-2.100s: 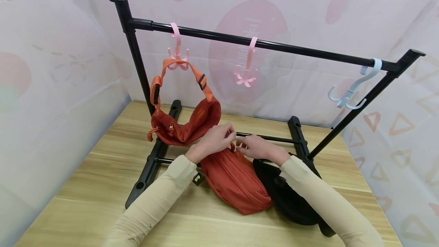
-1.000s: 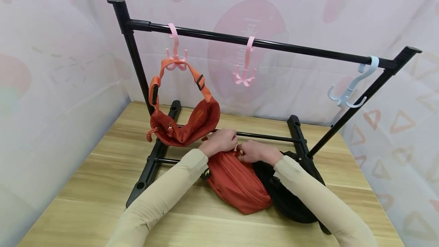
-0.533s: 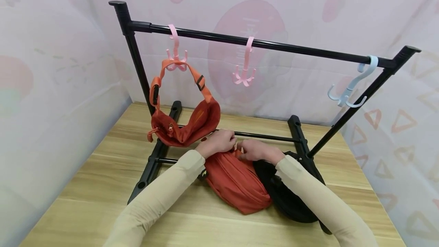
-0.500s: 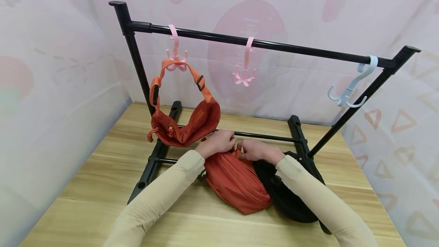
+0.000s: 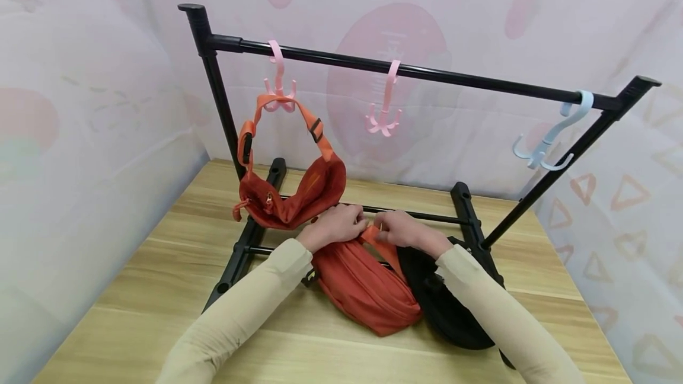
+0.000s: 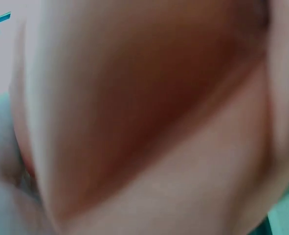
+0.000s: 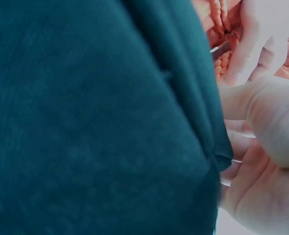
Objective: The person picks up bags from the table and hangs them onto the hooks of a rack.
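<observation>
A red waist bag [image 5: 363,289] lies on the table in the head view, its orange strap [image 5: 391,253] pulled up in a band above the bag. At the upper end of that strap, my left hand [image 5: 338,224] pinches it with curled fingers. Close beside it, my right hand [image 5: 402,231] holds the strap between thumb and fingers. A black bag [image 5: 440,301] lies under my right forearm, against the red one. In the left wrist view, my blurred hand [image 6: 173,161] fills the picture. Dark cloth [image 7: 95,117] hides much of the right wrist view.
A black rack [image 5: 341,59] spans the wooden table [image 5: 341,360]. Another red waist bag [image 5: 288,203] hangs by its strap from the left pink hook [image 5: 277,79]. A second pink hook [image 5: 385,105] and a light-blue hook [image 5: 555,135] hang along the bar.
Both hands have come onto the lying bag's strap. More of the strap now shows, drawn up between the hands and the bag. The hung bag stays on its hook.
</observation>
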`<state>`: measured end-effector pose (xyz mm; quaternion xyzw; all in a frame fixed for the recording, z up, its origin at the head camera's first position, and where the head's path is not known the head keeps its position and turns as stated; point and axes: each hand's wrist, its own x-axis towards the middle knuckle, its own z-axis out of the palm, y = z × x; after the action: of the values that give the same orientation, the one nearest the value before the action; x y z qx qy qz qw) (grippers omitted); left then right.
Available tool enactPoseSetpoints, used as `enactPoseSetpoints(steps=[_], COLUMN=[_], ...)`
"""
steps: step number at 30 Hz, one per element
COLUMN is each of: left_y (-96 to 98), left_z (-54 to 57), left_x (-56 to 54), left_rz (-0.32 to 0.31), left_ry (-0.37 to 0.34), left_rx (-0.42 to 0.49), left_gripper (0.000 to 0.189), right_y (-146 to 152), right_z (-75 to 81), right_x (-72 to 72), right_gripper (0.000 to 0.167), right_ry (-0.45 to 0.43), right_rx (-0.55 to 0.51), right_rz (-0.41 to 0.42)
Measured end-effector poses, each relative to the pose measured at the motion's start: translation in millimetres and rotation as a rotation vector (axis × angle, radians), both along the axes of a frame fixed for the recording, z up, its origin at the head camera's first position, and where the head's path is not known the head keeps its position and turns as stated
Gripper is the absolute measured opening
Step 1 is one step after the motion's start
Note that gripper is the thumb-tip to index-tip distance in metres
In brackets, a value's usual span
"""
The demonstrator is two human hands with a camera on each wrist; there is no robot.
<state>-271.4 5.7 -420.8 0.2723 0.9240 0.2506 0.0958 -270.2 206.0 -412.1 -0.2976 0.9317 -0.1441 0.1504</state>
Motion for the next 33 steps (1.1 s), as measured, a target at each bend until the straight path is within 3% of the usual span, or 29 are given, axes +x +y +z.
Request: enactPoseSetpoints(steps=[7,10,14,16,23,27,33], left_y=[-2.3,-5.2,-9.0,-10.4,-11.2,-10.3,-10.3], left_z=[3.1,5.9,10.6,11.9,14.5,14.8,17.2], left_x=[4.5,6.8,8.3,8.7,10.3,11.1,13.3], left_rz=[-0.016,-0.077,-0.208,-0.237,-0.228,-0.249,-0.282], left_ry=[-0.002,-0.031,-0.052,-0.051,-0.013,0.011,0.044], left_rx=[0.003,-0.015,-0.059,-0.071,-0.059,-0.054,-0.081], left_gripper=[0.023,0.029,0.033,0.031,0.023,0.016,0.021], right_y=[-0.1,0.1,-1.0,-1.8,-3.2,-3.5,-4.0], right_z=[9.2,9.9,11.7,13.7,20.5,23.1,24.4], right_x=[4.7,7.0,10.0,11.8,17.9,21.0,24.7], right_gripper=[0.005,0.005,0.006,0.007,0.008,0.008,0.008], right_ry=[0.016,0.028,0.068,0.092,0.142,0.135,0.114], right_rx=[-0.078,-0.091,-0.109,-0.135,-0.184,-0.184,-0.180], right_rz=[-0.020,-0.009,-0.008,0.002,0.036,0.049,0.054])
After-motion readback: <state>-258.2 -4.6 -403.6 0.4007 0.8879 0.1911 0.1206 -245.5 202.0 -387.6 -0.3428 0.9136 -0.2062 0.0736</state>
